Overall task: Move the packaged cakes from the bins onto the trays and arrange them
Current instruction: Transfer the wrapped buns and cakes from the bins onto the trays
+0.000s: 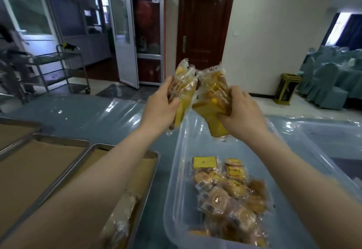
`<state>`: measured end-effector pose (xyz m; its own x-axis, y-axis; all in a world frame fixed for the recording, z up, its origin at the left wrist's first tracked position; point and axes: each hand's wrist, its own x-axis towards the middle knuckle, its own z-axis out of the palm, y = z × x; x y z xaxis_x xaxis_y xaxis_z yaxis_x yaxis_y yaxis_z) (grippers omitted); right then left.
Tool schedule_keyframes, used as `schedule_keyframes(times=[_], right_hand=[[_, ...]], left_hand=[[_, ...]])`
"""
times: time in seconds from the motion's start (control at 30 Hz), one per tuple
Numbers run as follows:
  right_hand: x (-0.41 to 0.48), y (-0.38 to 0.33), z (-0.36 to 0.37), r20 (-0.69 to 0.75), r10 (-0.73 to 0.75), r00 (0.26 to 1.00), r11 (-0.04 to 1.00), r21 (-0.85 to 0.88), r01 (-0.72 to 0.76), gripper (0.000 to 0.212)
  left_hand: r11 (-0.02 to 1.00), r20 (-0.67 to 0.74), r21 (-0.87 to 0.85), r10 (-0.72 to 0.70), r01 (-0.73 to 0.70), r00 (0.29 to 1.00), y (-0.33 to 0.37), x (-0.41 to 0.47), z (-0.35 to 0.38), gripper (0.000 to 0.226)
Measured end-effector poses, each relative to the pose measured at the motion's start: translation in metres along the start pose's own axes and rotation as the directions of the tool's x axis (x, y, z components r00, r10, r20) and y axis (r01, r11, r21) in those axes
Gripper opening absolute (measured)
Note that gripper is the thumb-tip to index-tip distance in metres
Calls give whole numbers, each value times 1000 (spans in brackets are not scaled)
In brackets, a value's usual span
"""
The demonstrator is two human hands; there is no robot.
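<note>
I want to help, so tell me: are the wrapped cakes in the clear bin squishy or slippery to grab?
Probably light: the left hand and right hand each hold up a bunch. Likely slippery, since the wrapped cakes have shiny, crinkly plastic. Probably a bit floppy too: the packs bend in the grip, so squeeze gently.

Dark wooden door (203, 25), steel trolley (64, 68), covered chairs (329, 84)
</note>
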<state>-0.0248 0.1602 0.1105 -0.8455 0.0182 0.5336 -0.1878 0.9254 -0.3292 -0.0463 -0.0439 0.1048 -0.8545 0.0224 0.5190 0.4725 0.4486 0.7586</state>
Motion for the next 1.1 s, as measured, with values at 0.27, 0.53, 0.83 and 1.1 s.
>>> schedule_keyframes(times=[0.27,0.53,0.83,1.1], right_hand=[[-19,-173,63,-6,-184,983,960,214,181,63],[-91,-350,176,187,-178,966,944,310,114,49],[-164,-466,296,589,-71,805,916,357,-181,48],[-167,-482,417,763,172,623,753,306,-583,51]], left_hand=[[997,-161,60,-42,52,986,-60,-64,-177,49],[963,-129,192,-167,190,978,-167,-155,-353,46],[883,-83,260,-382,390,920,-280,-229,-465,57],[760,-169,312,-547,571,820,-379,-228,-486,52]])
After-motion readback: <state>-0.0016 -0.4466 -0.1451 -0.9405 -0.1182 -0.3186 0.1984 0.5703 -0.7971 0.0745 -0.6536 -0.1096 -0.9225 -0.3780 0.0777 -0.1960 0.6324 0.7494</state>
